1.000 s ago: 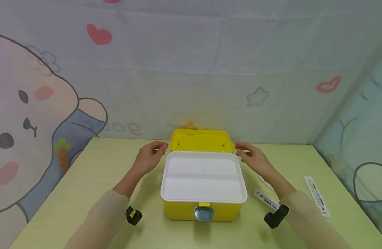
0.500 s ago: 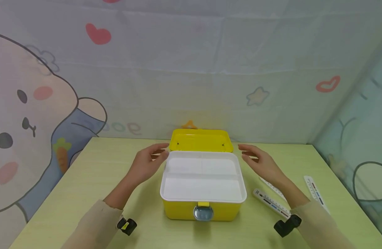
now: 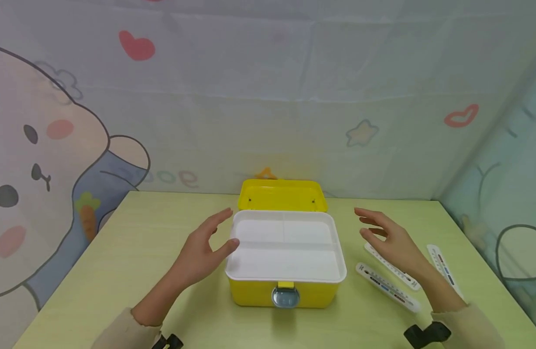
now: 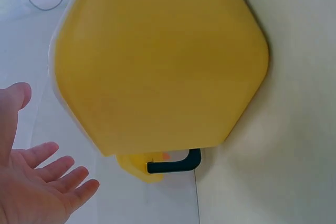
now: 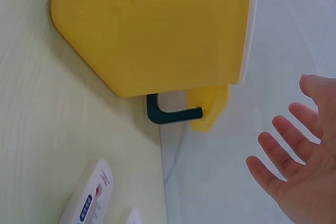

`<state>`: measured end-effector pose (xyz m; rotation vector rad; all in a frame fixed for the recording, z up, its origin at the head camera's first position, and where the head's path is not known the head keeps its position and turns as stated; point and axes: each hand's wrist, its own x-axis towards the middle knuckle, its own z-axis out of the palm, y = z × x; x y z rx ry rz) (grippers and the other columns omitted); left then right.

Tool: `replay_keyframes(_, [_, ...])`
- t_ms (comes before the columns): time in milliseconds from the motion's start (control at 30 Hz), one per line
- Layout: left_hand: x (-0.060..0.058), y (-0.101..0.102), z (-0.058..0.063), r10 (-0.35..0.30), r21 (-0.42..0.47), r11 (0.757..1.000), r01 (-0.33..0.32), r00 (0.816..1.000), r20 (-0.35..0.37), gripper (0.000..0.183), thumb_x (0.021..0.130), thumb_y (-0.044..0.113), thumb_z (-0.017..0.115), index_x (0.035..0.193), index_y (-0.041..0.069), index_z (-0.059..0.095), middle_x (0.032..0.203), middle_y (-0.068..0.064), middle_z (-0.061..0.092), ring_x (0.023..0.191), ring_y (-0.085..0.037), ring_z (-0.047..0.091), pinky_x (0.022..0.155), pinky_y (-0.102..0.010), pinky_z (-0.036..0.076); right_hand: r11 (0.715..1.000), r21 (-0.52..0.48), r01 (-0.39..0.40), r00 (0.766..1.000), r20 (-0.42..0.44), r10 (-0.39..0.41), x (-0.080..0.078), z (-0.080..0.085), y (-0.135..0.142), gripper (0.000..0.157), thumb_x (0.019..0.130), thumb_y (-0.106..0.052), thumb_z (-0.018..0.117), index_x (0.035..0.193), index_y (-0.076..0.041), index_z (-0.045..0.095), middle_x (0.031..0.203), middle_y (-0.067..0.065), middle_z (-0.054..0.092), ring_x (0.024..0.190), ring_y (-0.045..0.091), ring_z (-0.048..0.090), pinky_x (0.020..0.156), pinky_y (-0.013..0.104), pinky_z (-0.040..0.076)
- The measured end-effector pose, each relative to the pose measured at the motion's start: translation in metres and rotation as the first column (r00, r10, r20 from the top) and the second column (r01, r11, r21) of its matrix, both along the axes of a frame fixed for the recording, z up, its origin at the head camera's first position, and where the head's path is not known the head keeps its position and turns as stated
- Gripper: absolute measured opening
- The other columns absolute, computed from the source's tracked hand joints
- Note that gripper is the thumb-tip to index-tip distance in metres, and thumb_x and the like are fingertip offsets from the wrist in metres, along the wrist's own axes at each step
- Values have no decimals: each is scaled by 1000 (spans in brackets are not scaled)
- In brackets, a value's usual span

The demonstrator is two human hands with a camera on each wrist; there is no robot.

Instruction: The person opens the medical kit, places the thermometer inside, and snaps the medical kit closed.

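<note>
A yellow storage box stands in the middle of the table, its yellow lid tipped back. A white divided tray fills the top, and a clear latch sits at the front. My left hand hovers by the box's left side with fingers spread. In the head view its thumb overlaps the tray's edge, but the left wrist view shows a gap. My right hand, fingers loosely bent, is in the air right of the box, above several white thermometers. Both hands hold nothing.
Three flat white thermometers lie on the right: a front one, a middle one and a far-right one partly behind my wrist. A dark green bracket joins box and lid. A printed cloth hangs behind the table.
Both hands have drawn away from the lid's sides toward me, the right one also moving outward to the right. My left fingers have spread wider. The box and its lid stay put.
</note>
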<state>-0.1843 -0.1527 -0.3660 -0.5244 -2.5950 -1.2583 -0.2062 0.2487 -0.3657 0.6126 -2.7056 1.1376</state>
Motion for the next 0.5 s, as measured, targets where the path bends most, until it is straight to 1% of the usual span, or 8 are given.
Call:
replay_keyframes(67, [6,1,-2,2,4,1000,-2,1000,9,64,84,28,67,140,16,38,144,0,38,129,-26,39,101,-49,38,1000,9,11,1000,-18,-11,3,-2,4,47,94,-24,54,139,-18,41,137,4,45,118,22,49,93,31,47])
replay_keyframes(133, [11,3,-4,5,12,1000,-5,1000,25,68,83,31,68,141,18,35,146,1,35,130,-27,38,102,-49,37,1000,9,22,999,-34,-22,5,-5,9,47,93,-23,55,139,-18,41,136,3,46,117,17,49,92,23,46])
replay_keyframes(200, [16,5,-6,15,18,1000,-15,999,44,71,82,34,68,143,20,33,147,2,32,129,-28,38,102,-50,37,1000,4,31,998,-47,-30,7,-8,13,47,93,-21,55,138,-18,42,136,2,46,117,9,48,91,15,44])
replay_keyframes(300, [23,7,-9,24,25,999,-26,997,68,77,81,37,69,144,23,29,148,4,30,129,-31,38,102,-51,36,999,-17,36,997,-62,-37,11,-11,19,48,93,-18,56,138,-20,42,135,2,46,115,-3,46,89,8,41])
replay_keyframes(367, [26,8,-12,30,24,999,-32,996,81,80,80,38,70,145,24,27,149,5,28,129,-32,38,102,-51,36,999,-40,33,997,-67,-36,14,-12,23,48,93,-15,56,138,-21,41,136,4,46,115,-8,44,89,7,40])
replay_keyframes(500, [31,10,-16,41,20,999,-43,992,121,84,78,41,72,146,29,24,149,7,27,128,-33,39,101,-52,37,996,-73,45,997,-65,-49,21,-12,30,48,93,-15,55,139,-21,41,136,6,46,114,-9,44,87,4,38])
